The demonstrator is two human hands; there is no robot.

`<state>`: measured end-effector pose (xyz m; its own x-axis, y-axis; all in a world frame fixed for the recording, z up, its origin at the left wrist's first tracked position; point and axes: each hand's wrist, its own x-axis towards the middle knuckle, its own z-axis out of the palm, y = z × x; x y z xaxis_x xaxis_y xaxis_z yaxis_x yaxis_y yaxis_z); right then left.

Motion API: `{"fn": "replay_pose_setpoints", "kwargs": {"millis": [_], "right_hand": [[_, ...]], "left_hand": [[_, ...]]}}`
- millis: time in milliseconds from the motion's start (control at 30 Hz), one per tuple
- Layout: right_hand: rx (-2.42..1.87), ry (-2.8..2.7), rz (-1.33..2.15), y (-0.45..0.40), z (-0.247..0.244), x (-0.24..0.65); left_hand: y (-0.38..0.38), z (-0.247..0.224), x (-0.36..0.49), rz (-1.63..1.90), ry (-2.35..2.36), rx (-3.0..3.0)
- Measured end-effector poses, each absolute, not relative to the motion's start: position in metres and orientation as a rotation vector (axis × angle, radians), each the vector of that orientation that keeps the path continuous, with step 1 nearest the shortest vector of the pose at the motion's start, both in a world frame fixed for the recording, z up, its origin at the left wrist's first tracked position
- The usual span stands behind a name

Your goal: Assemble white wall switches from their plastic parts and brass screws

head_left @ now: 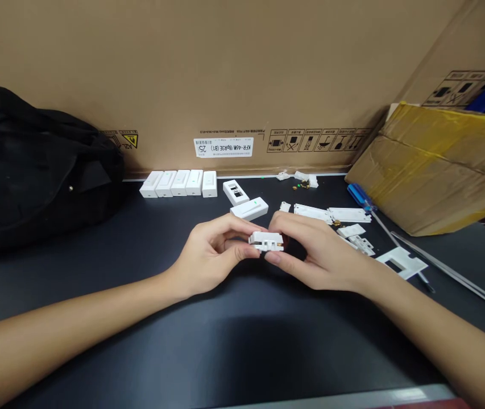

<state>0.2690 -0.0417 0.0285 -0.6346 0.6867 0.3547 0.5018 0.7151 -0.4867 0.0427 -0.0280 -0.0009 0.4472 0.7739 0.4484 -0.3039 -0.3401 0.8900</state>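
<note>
Above the middle of the black table (pixel 148 346), a small white switch module (pixel 266 241) with a bit of brass in its side is pinched between my two hands. My left hand (pixel 212 253) closes its thumb and fingers on the module's left end. On the other end, my right hand (pixel 314 250) has its thumb below and fingers behind. Just beyond the fingers lie two white switch units, one with a rocker (pixel 249 209) and one with an open slot (pixel 236 193). White plastic strips (pixel 313 213) rest past my right hand.
Several white switches (pixel 179 183) stand in a row at the back, against a big cardboard box (pixel 225 74). A black bag (pixel 41 170) is at left. On the right are a taped carton (pixel 442 170), a blue-handled screwdriver (pixel 359 196), tweezers (pixel 451 272) and a white frame (pixel 408 264).
</note>
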Motion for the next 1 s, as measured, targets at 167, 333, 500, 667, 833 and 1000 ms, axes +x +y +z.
{"fn": "replay_pose_setpoints", "kwargs": {"millis": [167, 333, 500, 667, 833, 1000], "right_hand": [[-0.749, -2.430, 0.344, -0.044, 0.021, 0.265], [-0.691, -2.344, 0.251, -0.048, 0.016, 0.257], [-0.697, -2.241, 0.364, -0.055, 0.014, 0.249], [-0.661, -2.131, 0.453, -0.057, 0.011, 0.242], [-0.641, -2.127, 0.351, -0.057, 0.012, 0.242], [-0.672, -2.165, 0.296, -0.059, 0.014, 0.243]], "left_hand": [[-0.030, -0.002, 0.042, 1.118, 0.408, 1.539], [-0.034, 0.000, 0.040, 1.112, 0.414, 1.538], [-0.041, 0.003, 0.040, 1.121, 0.430, 1.537], [-0.043, 0.003, 0.038, 1.081, 0.440, 1.476], [-0.039, 0.002, 0.035, 0.958, 0.386, 1.437], [-0.039, 0.001, 0.037, 0.964, 0.442, 1.417]]}}
